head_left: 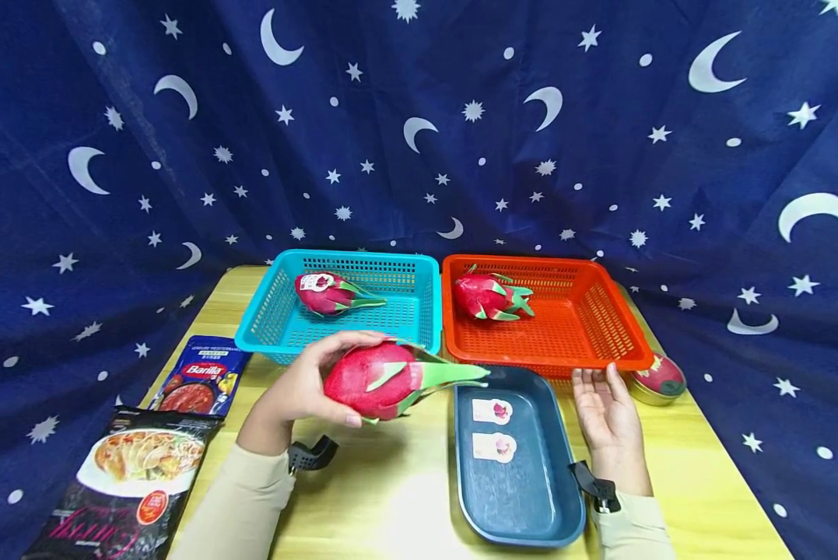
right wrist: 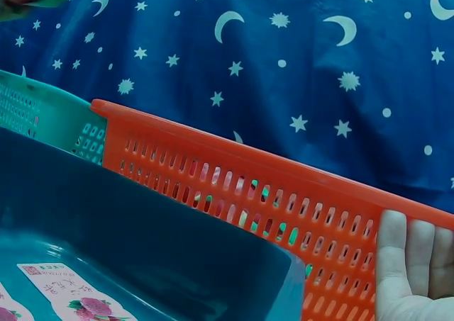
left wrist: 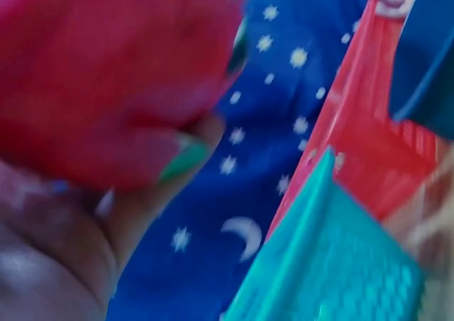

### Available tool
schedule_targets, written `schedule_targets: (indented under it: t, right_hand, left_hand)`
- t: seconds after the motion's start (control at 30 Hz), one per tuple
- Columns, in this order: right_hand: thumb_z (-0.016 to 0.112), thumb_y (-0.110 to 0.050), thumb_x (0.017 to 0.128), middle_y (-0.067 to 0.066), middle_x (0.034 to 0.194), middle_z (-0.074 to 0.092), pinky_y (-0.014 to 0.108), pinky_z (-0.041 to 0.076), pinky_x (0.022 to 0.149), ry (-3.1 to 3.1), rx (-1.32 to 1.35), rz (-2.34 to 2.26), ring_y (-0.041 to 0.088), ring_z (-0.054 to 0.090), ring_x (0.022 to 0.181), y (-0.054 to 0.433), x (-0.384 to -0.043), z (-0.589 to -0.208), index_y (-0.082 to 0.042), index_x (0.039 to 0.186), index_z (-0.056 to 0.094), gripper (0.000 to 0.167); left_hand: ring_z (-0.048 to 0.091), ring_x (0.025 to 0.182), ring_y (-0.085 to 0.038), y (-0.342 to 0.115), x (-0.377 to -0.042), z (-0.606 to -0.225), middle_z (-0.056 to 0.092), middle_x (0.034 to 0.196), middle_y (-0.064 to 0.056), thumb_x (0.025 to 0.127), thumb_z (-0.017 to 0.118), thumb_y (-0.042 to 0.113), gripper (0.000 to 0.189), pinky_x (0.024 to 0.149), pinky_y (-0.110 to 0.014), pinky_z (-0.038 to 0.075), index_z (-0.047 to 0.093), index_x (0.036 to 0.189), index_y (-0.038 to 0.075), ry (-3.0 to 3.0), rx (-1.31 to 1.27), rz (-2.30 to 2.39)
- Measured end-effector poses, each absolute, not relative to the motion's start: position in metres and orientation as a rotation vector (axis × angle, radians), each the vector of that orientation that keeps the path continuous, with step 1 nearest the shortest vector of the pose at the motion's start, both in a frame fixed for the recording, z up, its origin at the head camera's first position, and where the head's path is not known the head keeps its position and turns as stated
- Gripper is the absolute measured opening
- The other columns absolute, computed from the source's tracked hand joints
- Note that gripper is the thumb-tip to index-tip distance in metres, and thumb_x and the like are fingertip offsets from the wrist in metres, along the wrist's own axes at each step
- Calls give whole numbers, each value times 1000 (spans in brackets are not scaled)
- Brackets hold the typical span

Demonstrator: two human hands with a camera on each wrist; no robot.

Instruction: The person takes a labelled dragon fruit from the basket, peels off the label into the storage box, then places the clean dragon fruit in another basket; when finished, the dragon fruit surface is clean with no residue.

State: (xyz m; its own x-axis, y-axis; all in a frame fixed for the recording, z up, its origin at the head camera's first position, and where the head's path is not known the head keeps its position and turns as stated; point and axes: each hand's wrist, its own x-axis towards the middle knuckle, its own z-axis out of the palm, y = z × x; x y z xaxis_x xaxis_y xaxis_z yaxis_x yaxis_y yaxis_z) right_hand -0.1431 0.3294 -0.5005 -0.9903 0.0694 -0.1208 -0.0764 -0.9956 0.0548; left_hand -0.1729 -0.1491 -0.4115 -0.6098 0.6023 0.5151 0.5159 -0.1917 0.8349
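Observation:
In the head view my left hand point(head_left: 313, 385) grips a large pink dragon fruit point(head_left: 373, 381) with green leaf tips pointing right, held above the table. The same dragon fruit point(left wrist: 106, 73) fills the upper left of the left wrist view, blurred. My right hand point(head_left: 609, 416) is palm up with fairly straight fingers, fingertips right at the front rim of the orange basket point(head_left: 552, 362). A dark blue tray point(head_left: 520, 505) between the hands carries two labels point(head_left: 492, 411) printed with fruit pictures. One dragon fruit point(head_left: 490, 295) lies inside the orange basket.
A turquoise basket point(head_left: 278, 268) at the back left contains another dragon fruit point(head_left: 331, 294) bearing a sticker. Left on the table are a Barilla pouch point(head_left: 198, 377) and a black food packet point(head_left: 127, 482). A round tin point(head_left: 660, 381) stands beyond the orange basket's right corner.

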Motion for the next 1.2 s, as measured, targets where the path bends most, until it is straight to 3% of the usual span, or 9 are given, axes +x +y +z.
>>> schedule_targets:
  t: [0.23, 0.33, 0.53, 0.7, 0.83, 1.0, 1.2]
  right_hand:
    - [55, -1, 108, 21, 98, 62, 45, 50, 104, 55, -190, 3056, 38, 64, 94, 331, -143, -501, 2, 111, 58, 6]
    - [56, -1, 107, 21, 99, 62, 45, 51, 104, 55, -192, 3054, 38, 64, 95, 332, -143, -502, 2, 111, 58, 5]
    - [57, -1, 107, 21, 98, 62, 46, 51, 104, 48, -177, 3061, 37, 64, 96, 331, -143, -502, 3, 107, 60, 4]
    - [55, -2, 108, 21, 96, 63, 45, 51, 103, 1, -153, 3049, 37, 65, 94, 332, -143, -501, 4, 102, 62, 12]
    - [53, -3, 109, 22, 94, 65, 45, 52, 102, -24, -138, 3039, 37, 65, 92, 330, -143, -503, 5, 98, 64, 17]
    - [52, -3, 109, 23, 93, 66, 45, 52, 102, -43, -100, 3035, 38, 66, 91, 329, -143, -505, 5, 95, 66, 21]
    - [53, -3, 109, 23, 92, 66, 46, 53, 101, -23, -85, 3030, 38, 66, 91, 329, -144, -506, 4, 97, 64, 18]
  left_hand:
    - [62, 116, -23, -48, -222, -387, 65, 132, 2, 70, 101, 33, 84, 89, -41, 60, 61, 144, 29, 2265, 1049, 1820]
    - [62, 112, -18, -3, -247, -388, 65, 128, 6, 71, 98, 43, 82, 85, -36, 60, 60, 142, 34, 2366, 998, 1684]
    - [57, 115, -18, 56, -278, -402, 63, 131, 4, 70, 97, 52, 86, 89, -32, 56, 59, 143, 28, 2561, 944, 1391]
    - [59, 114, -16, 83, -287, -416, 63, 134, 1, 73, 96, 51, 85, 95, -32, 53, 58, 144, 23, 2566, 906, 1232]
    - [58, 121, -19, 89, -289, -424, 62, 139, -4, 79, 92, 50, 87, 102, -33, 50, 55, 149, 16, 2556, 923, 1051]
    - [59, 124, -23, 94, -283, -421, 66, 133, -11, 86, 87, 48, 79, 107, -28, 45, 59, 145, 4, 2753, 1047, 543]
    - [61, 116, -23, 88, -281, -414, 67, 124, -12, 82, 92, 38, 80, 103, -26, 48, 57, 141, -2, 2835, 1098, 421]
